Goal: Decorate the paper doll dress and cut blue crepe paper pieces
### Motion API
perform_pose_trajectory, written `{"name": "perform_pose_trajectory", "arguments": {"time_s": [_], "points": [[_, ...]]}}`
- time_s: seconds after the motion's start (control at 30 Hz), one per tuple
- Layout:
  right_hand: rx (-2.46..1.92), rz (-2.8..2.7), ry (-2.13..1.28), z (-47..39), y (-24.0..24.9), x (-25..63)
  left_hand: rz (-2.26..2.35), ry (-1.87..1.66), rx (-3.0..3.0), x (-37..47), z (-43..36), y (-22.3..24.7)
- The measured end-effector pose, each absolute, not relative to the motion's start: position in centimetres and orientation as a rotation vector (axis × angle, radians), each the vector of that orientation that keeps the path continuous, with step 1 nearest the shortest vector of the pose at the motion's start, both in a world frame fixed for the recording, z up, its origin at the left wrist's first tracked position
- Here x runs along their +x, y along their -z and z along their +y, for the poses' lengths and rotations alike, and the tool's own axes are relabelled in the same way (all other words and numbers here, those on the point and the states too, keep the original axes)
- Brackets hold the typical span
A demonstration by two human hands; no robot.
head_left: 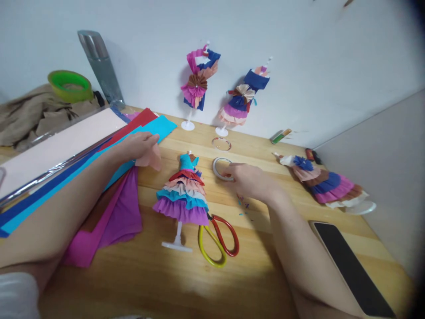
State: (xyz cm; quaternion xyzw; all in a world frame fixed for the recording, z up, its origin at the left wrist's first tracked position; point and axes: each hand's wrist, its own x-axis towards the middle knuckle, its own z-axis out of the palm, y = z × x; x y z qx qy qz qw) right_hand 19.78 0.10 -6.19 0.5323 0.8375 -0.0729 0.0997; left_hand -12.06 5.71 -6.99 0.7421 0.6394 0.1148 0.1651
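My left hand (pixel 141 144) is closed on a small piece of peach crepe paper (pixel 151 158), over the stack of coloured sheets at the left. My right hand (pixel 250 179) has its fingers pinched at the right rim of a white tape roll (pixel 216 169) on the table. Between my hands is a miniature dress form (pixel 182 195) in a ruffled paper dress of turquoise, red, peach, white and purple tiers. Scissors (pixel 215 241) with one yellow and one red handle lie beside its skirt, their blades mostly hidden.
Two dressed forms (pixel 195 88) (pixel 241 99) stand by the wall; another (pixel 323 184) lies at the right. A phone (pixel 353 266) rests by my right forearm. Crepe sheets (pixel 122 212), a bottle (pixel 104 71) and green tape (pixel 71 86) occupy the left. Paper scraps (pixel 244 204) lie near my right hand.
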Motion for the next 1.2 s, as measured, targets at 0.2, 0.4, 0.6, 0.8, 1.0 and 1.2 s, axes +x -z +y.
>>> {"name": "perform_pose_trajectory", "arguments": {"time_s": [0.2, 0.4, 0.6, 0.8, 1.0, 1.2], "points": [[1.549, 2.425, 0.256, 0.7, 7.1, 19.7, 1.942, -0.153, 2.242, -12.5, 5.4, 7.4], [1.546, 2.459, 0.200, 1.0, 7.9, 19.8, 1.867, -0.249, 2.233, -13.4, 5.9, 7.0], [1.574, 2.439, 0.250, 1.0, 7.8, 19.2, 1.836, 0.008, 2.261, -16.3, 6.4, 3.7], [1.612, 2.471, 0.268, 0.8, 7.4, 19.1, 1.694, -0.043, 2.366, -15.5, 7.3, 3.8], [1.831, 3.068, 0.918, -0.2, 7.4, 17.6, 1.271, -0.604, 2.097, -10.8, 4.3, 2.6], [1.779, 3.031, 2.015, -1.5, 7.0, 13.9, 1.043, -0.810, 1.861, -5.2, 2.0, 1.6]]}}
